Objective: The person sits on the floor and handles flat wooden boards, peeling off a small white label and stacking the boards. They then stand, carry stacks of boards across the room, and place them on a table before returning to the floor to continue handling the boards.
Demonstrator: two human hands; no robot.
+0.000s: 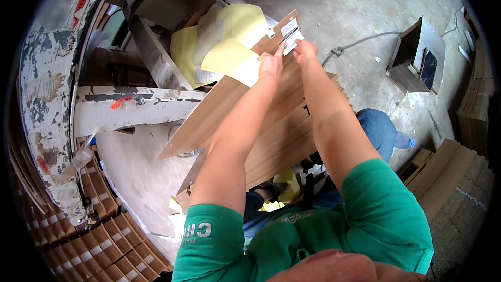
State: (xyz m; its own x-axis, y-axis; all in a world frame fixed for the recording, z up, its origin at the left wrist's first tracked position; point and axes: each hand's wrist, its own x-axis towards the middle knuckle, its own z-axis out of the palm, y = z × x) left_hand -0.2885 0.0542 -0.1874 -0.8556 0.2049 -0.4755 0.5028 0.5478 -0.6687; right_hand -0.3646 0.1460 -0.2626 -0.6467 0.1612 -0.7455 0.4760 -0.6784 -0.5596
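Note:
A wood-look board [209, 112] lies tilted in front of me on top of a stack of similar boards [282, 146]. Near its far end is a white label [293, 39] with a dark strip across it. My left hand [270, 65] is closed, its index fingertip at the label's lower left edge. On the other side, my right hand [306, 52] pinches the label's right corner. Yellow sheets [235, 26] are heaped just beyond the board, and one pale sheet's corner reaches close to my left hand. The undersides of my fingers are hidden.
At left stands a worn metal frame [47, 99] with a crossbar [141, 105]. Brown cartons [99, 245] fill the lower left. A box-like piece [417, 60] with a cable [360, 42] sits on the floor at right, near a plastic bottle [404, 140] and stacked panels [443, 177].

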